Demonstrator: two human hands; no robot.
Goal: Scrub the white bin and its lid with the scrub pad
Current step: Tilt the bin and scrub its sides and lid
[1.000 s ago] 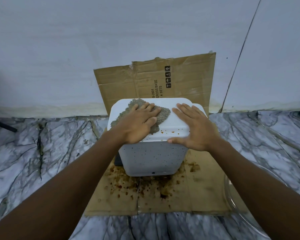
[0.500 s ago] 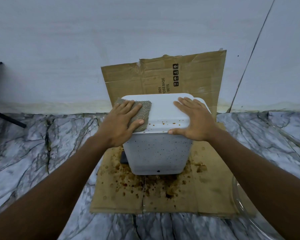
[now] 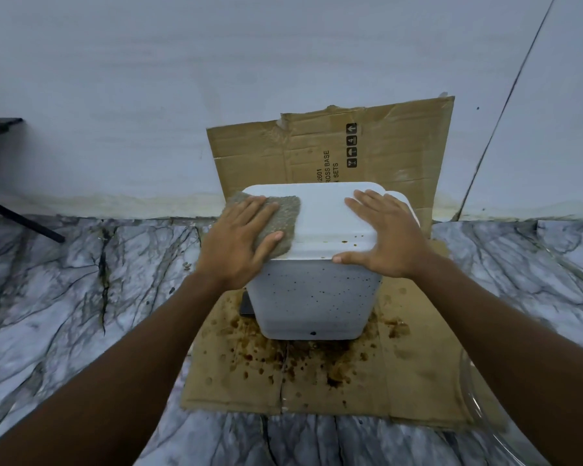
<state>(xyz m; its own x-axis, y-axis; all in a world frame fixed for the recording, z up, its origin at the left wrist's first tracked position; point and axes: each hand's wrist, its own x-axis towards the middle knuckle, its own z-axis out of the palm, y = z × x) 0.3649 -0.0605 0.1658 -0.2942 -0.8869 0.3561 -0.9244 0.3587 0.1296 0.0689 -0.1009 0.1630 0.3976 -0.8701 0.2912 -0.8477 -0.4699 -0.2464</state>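
Sliding the scrub pad (image 3: 283,213) leftward, our left hand (image 3: 239,243) has carried it from the middle of the lid (image 3: 320,216) to the lid's 9 o'clock edge, where it overhangs the far-left corner a little. The brown spots that dotted the lid's near middle are gone; a few remain at about 5 o'clock, just beside the thumb of our right hand (image 3: 387,240). We judge the lid's top mostly scrubbed, while the white bin (image 3: 313,304), its front wall peppered with dark specks, looks unscrubbed.

Our left fingers lie straight and spread, pressing the pad flat and gripping nothing. The right hand rests flat at the lid's 3 o'clock side, fingers straight, steadying it.

The bin stands upright on stained cardboard (image 3: 418,381) at our 12 o'clock, near the wall, speckled front facing 6 o'clock, body narrowing toward the base. The lid's long axis runs from 9 to 3 o'clock
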